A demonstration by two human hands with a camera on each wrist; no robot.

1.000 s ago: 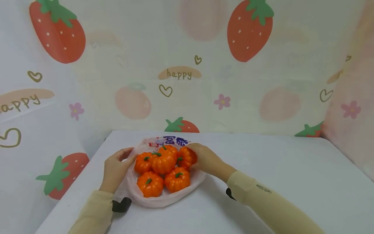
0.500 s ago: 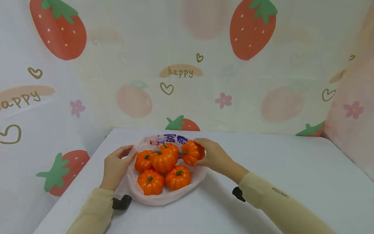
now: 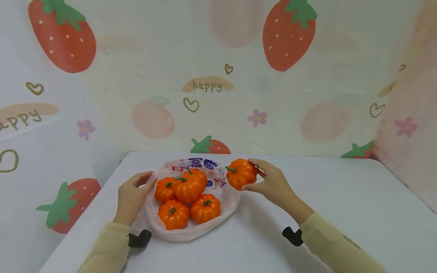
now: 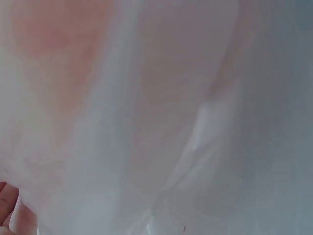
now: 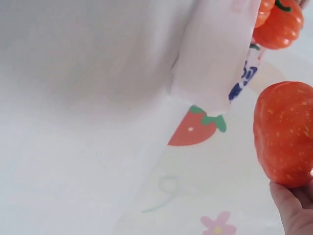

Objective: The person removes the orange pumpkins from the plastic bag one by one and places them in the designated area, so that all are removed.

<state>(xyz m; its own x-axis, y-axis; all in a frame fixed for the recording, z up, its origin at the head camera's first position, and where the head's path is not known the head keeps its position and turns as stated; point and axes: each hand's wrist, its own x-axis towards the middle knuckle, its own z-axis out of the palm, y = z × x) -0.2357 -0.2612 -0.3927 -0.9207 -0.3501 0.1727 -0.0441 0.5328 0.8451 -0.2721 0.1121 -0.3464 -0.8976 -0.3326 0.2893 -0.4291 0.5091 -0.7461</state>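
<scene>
My right hand (image 3: 277, 186) grips a small orange toy pumpkin (image 3: 241, 175) with a green stem, between thumb and fingers. It is raised above the right rim of a thin pinkish-white plastic bag (image 3: 184, 236). In the right wrist view the same pumpkin (image 5: 284, 134) shows at the right edge, over the fingers. Several more orange pumpkins (image 3: 173, 214) lie inside the bag's wide mouth, one stacked upon others. My left hand (image 3: 131, 199) pinches the bag's left edge between thumb and fingers. The left wrist view is mostly filled by blurred bag film (image 4: 107, 147).
The bag stands on a white table (image 3: 327, 212) towards its left side. Cloth walls printed with strawberries (image 3: 289, 36) enclose the back and both sides. Black wrist straps (image 3: 140, 239) show below the sleeves.
My right hand has lifted one pumpkin from the bag's right side and carried it up and to the right. My left hand stays at the bag's left edge.
</scene>
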